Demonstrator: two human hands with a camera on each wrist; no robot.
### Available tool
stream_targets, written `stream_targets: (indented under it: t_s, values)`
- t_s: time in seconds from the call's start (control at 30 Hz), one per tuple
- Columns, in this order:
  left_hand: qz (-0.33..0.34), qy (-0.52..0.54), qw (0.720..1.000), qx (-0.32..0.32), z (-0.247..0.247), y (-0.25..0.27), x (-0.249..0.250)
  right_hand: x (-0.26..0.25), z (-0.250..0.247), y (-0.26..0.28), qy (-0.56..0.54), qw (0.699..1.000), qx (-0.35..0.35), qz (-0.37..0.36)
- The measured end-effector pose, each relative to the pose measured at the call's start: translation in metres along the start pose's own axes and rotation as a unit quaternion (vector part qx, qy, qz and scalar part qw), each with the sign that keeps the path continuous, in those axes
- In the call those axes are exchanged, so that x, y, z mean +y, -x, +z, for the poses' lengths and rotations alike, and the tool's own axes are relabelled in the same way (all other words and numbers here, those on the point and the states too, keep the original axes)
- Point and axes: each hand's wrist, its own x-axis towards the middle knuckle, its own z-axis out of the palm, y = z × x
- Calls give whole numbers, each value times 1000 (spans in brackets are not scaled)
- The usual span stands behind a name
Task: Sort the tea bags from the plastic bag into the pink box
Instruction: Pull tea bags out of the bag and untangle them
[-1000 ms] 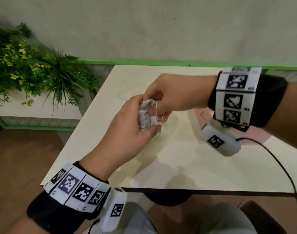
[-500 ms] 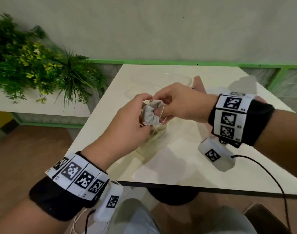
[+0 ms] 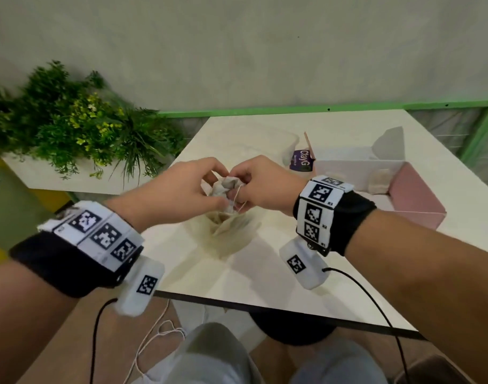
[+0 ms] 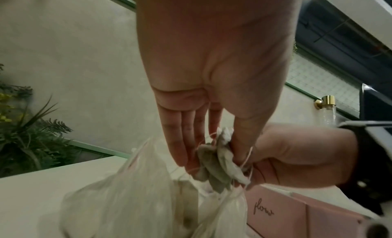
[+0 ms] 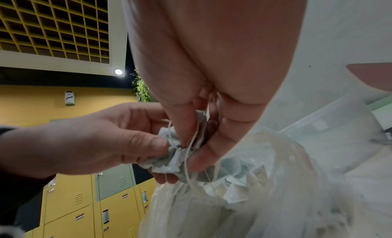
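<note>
A clump of pale tea bags [image 3: 223, 189] with tangled white strings hangs just above the clear plastic bag [image 3: 227, 231] on the white table [image 3: 265, 273]. My left hand [image 3: 182, 194] pinches the clump [image 4: 216, 164] between thumb and fingers. My right hand [image 3: 261, 184] grips the same clump [image 5: 169, 159] and its strings from the other side. More tea bags lie inside the plastic bag [image 5: 244, 191]. The pink box [image 3: 409, 198] stands open at the right, with one tea bag [image 3: 380, 181] inside it.
A purple packet [image 3: 302, 160] and a clear plastic container [image 3: 287, 139] sit behind the hands. Green plants [image 3: 79, 128] fill a ledge to the left. The table's dark front edge [image 3: 279, 309] runs near my knees. Black cables hang from both wrists.
The camera has tilted and the pink box has come into view at the right. Both hands still work the same clump, now slightly nearer the table's middle above the bag.
</note>
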Motion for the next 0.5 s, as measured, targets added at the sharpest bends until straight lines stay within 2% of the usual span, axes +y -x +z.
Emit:
stream_targets:
  t_s: [0.17,0.23,0.33,0.4,0.5]
  values:
    - [-22,-30,998,-45,-14,-28,28,0,-11,1,-50,999,16,6]
    - [-20,-38,999,-13,-13,-29,36,2,-14,0,-66,997,31,4]
    - [-12,-73,992,98,1,-15,37,5,-18,0,-87,995,52,16]
    - [-10,-74,986,148,18,-2,37,6,-21,1,-85,995,57,16]
    - [-23,-26,990,140,43,4,29,10,-21,2,-68,997,33,24]
